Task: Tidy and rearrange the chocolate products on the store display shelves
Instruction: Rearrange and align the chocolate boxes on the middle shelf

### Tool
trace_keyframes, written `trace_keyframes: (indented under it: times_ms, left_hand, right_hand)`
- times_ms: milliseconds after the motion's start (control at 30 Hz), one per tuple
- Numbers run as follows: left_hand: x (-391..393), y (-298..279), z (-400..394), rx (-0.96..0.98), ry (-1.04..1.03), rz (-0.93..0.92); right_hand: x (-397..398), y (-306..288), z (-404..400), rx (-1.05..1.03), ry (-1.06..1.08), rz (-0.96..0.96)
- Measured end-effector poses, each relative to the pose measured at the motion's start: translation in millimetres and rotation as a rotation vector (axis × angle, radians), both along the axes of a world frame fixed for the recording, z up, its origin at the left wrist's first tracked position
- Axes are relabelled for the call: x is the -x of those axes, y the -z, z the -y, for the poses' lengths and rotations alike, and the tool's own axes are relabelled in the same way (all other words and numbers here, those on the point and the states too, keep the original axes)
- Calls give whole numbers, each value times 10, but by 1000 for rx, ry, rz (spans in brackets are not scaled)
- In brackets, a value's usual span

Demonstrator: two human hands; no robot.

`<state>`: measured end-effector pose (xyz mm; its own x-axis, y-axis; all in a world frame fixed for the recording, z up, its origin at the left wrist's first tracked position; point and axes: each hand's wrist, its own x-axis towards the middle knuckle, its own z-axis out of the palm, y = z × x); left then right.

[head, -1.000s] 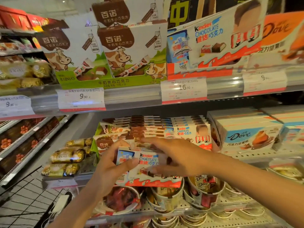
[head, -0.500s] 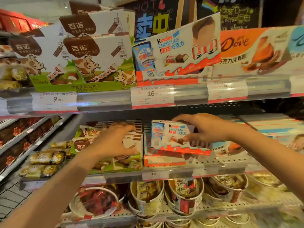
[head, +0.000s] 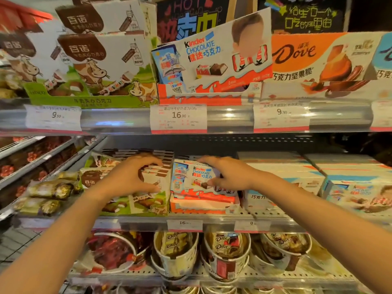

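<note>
A: In the head view, what is different from a moment before?

B: The flat white and red cardboard Kinder chocolate box [head: 192,179] was in the air one second ago, between both hands and in front of the lower cups. Half a second ago the right hand alone was bringing it to the middle shelf. Now it lies on top of the stack of the same boxes in the red and white cardboard tray [head: 199,205], on the grey metal middle shelf [head: 148,222].

A: And the hands?

B: The right hand [head: 230,176] is on the box, the fingers [head: 204,160] curved over its far edge and the thumb on its printed face, so it grips the box a little. The left hand [head: 129,177] has moved to the neighbour stack, the white and brown cow-print chocolate boxes [head: 156,183] in a green tray; its fingers are curled over the top edge and the thumb presses the front.

A: What does it mean for the task?

B: I think the Kinder box is now back in its own place, above the price label of 16. What remains here is probably only to square both stacks, so the fronts are in line.
</note>
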<state>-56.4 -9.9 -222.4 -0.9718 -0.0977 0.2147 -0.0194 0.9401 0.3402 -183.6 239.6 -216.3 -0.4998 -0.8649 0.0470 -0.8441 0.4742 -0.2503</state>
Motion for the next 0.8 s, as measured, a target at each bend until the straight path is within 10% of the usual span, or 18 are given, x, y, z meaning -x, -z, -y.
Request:
trace_keyframes:
  times_ms: [800]
  left_hand:
    - [13,3,17,74,4,-6]
  right_hand:
    - [16,-28,-53,0,36,205]
